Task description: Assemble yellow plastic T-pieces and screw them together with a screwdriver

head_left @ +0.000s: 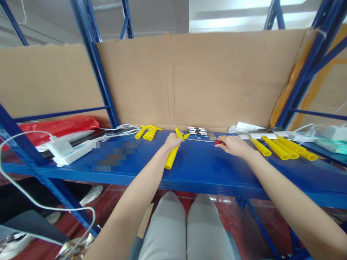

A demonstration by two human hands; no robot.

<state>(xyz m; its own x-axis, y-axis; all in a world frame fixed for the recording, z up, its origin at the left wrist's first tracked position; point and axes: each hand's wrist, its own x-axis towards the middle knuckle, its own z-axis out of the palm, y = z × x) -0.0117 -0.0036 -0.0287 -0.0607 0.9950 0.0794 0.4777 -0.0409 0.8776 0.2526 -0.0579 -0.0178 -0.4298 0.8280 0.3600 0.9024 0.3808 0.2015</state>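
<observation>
My left hand [172, 141] is closed round a yellow plastic tube with a crosspiece [170, 159], held tilted above the blue shelf. My right hand [231, 144] grips the red handle of a screwdriver [219, 142]. The screwdriver's long thin shaft runs level to the left, and its tip reaches the head of the yellow piece. Whether the tip sits in a screw is too small to see. Just behind the shaft lie several small white-and-black pieces [197, 130] in a stack, with tiny bits scattered in front of them.
Several yellow T-shaped pieces [149, 133] lie at the back left, and several yellow tubes [282, 148] at the right. A white power strip [76, 151] with cables and a red bag [59, 124] occupy the left. A cardboard panel [211, 79] closes off the back between blue posts.
</observation>
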